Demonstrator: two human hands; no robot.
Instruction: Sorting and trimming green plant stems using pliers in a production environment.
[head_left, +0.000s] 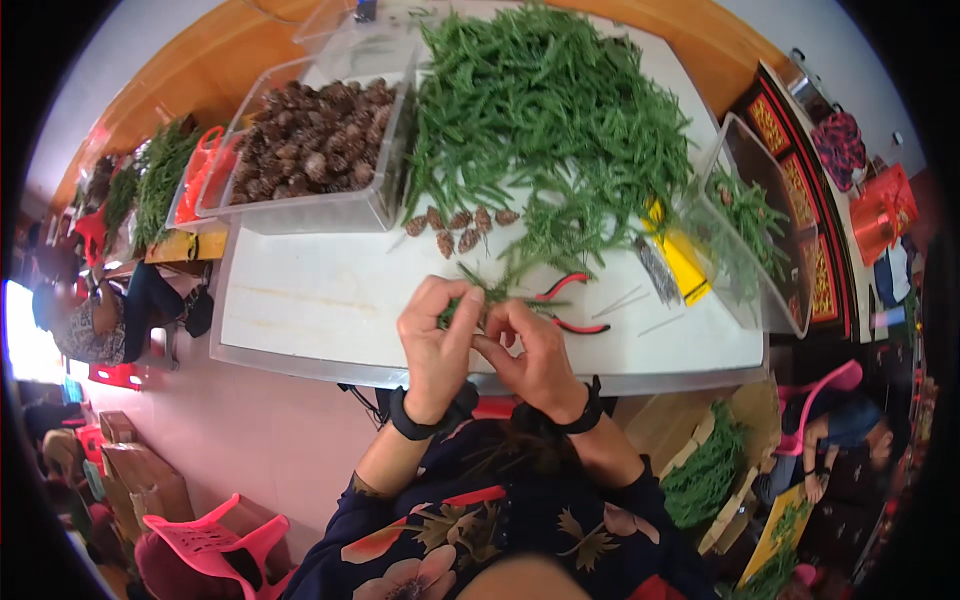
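Above the near edge of the white surface [320, 310], my left grip [437, 340] pinches a green sprig [448, 315] between thumb and fingers. My right grip [536, 360] curls close beside it; I cannot tell whether its fingertips close on the stem. Just beyond lie red-handled pliers [573, 287], with loose pine cones [445, 243] farther off.
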